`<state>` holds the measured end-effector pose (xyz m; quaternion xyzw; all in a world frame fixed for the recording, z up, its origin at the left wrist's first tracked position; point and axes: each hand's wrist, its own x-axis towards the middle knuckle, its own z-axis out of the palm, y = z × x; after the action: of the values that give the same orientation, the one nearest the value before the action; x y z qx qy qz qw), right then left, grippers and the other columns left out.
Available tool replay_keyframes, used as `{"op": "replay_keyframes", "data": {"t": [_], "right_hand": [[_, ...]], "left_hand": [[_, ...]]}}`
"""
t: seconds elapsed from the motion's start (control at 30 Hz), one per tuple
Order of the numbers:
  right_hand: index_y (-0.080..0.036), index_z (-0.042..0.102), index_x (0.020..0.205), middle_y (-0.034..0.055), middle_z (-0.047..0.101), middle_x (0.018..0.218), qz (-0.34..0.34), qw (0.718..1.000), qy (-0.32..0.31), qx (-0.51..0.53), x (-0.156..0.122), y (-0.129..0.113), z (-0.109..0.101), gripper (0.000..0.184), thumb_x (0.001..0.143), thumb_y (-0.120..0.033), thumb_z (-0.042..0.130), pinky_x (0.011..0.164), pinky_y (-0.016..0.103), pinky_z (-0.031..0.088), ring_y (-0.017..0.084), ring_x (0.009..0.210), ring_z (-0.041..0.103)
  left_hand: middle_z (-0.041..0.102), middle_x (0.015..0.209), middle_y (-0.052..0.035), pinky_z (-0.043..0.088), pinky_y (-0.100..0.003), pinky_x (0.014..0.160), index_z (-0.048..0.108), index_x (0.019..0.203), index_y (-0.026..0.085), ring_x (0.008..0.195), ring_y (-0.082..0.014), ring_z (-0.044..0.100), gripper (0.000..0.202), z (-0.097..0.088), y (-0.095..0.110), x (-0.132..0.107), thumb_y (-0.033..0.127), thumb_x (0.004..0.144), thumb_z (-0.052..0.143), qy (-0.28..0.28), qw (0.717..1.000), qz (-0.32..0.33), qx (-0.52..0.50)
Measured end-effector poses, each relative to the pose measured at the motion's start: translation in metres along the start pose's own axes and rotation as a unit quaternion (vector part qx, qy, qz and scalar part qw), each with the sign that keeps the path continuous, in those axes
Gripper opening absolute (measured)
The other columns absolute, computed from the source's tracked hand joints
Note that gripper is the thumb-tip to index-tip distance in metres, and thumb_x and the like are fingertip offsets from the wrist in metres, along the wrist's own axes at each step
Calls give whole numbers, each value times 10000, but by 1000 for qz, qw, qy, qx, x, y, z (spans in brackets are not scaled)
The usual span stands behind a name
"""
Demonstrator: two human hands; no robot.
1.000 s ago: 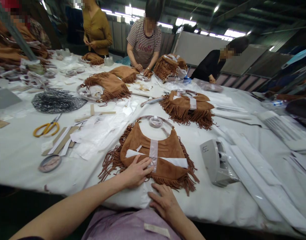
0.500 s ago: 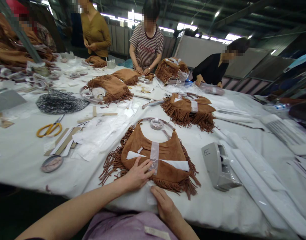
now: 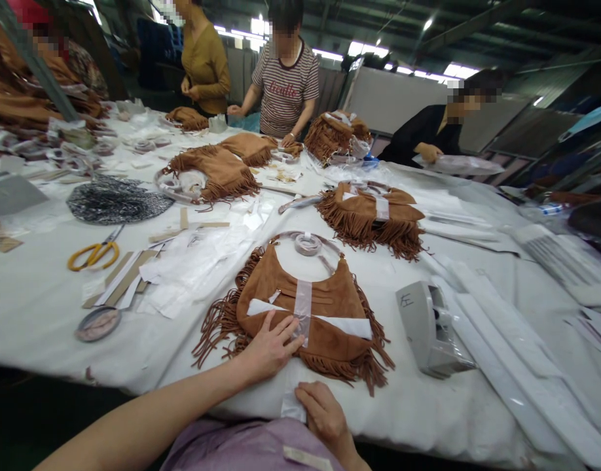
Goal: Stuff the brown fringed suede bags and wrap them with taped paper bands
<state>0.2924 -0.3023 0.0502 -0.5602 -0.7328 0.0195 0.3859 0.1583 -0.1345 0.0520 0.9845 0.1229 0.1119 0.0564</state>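
A brown fringed suede handbag (image 3: pixel 266 281) lies flat before me, its looped strap pointing away. A translucent plastic strip (image 3: pixel 303 297) runs down over its front, crossing a white paper piece (image 3: pixel 347 326). My left hand (image 3: pixel 271 347) rests on the lower part of the bag, fingers stretched out, with its fingertips on the strip. Nearer to me, my right hand (image 3: pixel 324 413) is closed on the strip's lower end, which shows beside its fingers below the bag. A roll of wrapped strap (image 3: pixel 308 244) sits inside the strap loop.
Yellow-handled scissors (image 3: pixel 93 255), card strips (image 3: pixel 121 281) and a tape roll (image 3: pixel 98 324) lie to the left. A grey tape dispenser (image 3: pixel 423 327) stands to the right. Another fringed bag (image 3: pixel 369 212) lies further back. Several co-workers stand across the table (image 3: pixel 182 366).
My right hand has drawn slightly toward me, and more of the strip shows below the bag. The left hand has stayed on the bag. A co-worker at right has lifted a plastic-wrapped item.
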Motion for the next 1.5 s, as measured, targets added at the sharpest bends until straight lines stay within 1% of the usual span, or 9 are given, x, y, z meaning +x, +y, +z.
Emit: {"op": "replay_keyframes", "data": {"t": [0.3, 0.53, 0.7, 0.87, 0.97, 1.07, 1.17, 1.27, 1.5], "right_hand": [[-240, 535, 1224, 84, 685, 836, -42, 997, 65, -10, -30, 17, 26, 352, 920, -151, 382, 585, 308, 540, 193, 688, 641], [-245, 622, 1088, 62, 678, 842, 43, 999, -14, -7, 29, 4, -16, 331, 872, -88, 428, 617, 309, 497, 172, 702, 613], [-247, 673, 949, 35, 677, 800, 117, 993, -19, 10, 76, 25, -33, 244, 893, -155, 454, 645, 330, 480, 180, 724, 598], [-241, 686, 793, 11, 672, 725, 181, 980, -67, 55, 103, 54, -33, 179, 884, -251, 532, 650, 309, 467, 180, 706, 599], [-242, 693, 799, 14, 684, 747, 220, 969, -89, 61, 116, 68, -30, 184, 884, -287, 536, 659, 308, 462, 184, 714, 602], [-230, 687, 792, 29, 685, 774, 242, 964, -108, 24, 124, 81, -26, 224, 900, -320, 512, 697, 316, 461, 193, 756, 602], [-217, 658, 748, 42, 660, 760, 243, 960, -134, -34, 126, 93, -19, 283, 921, -336, 468, 701, 316, 448, 198, 770, 591], [-209, 618, 724, 38, 627, 741, 244, 959, -129, -70, 123, 100, -12, 272, 919, -338, 479, 693, 306, 429, 192, 750, 578], [-202, 568, 718, 23, 595, 729, 272, 950, -122, -94, 117, 102, -2, 237, 910, -331, 515, 705, 297, 391, 191, 755, 548]], "left_hand": [[397, 1437, -142, 111, -624, 1078, 413, 1357, 229, 1360, -288, 290, 428, 5, 0, 0, 302, 936, 408, 10, 1000, -1, 3], [428, 1399, -139, 141, -582, 1091, 445, 1325, 215, 1294, -275, 340, 404, 0, 4, 3, 284, 928, 423, 8, 1000, -12, 6], [545, 1225, -102, 181, -524, 1091, 525, 1231, 191, 1091, -251, 453, 373, -8, 5, 7, 281, 869, 514, -4, 999, -2, -34], [596, 978, -64, 297, -483, 998, 610, 905, 184, 982, -232, 495, 222, -8, 9, 15, 381, 881, 511, 31, 995, -36, -85], [596, 858, -56, 378, -420, 834, 573, 938, 169, 846, -213, 521, 194, -2, 16, 23, 320, 916, 455, 73, 983, -132, -106], [610, 844, -67, 373, -395, 727, 518, 1110, 145, 749, -206, 522, 237, 5, 20, 31, 208, 921, 389, 91, 972, -192, -100], [620, 847, -79, 367, -395, 711, 445, 1253, 129, 725, -207, 524, 350, 9, 17, 37, 176, 914, 374, 87, 973, -196, -83], [609, 810, -71, 374, -392, 711, 450, 1263, 127, 730, -210, 528, 369, 11, 14, 42, 154, 901, 385, 76, 977, -187, -63], [558, 773, -32, 393, -357, 692, 607, 954, 213, 731, -190, 510, 171, 12, 15, 47, 149, 880, 468, 90, 978, -190, 2]]}}
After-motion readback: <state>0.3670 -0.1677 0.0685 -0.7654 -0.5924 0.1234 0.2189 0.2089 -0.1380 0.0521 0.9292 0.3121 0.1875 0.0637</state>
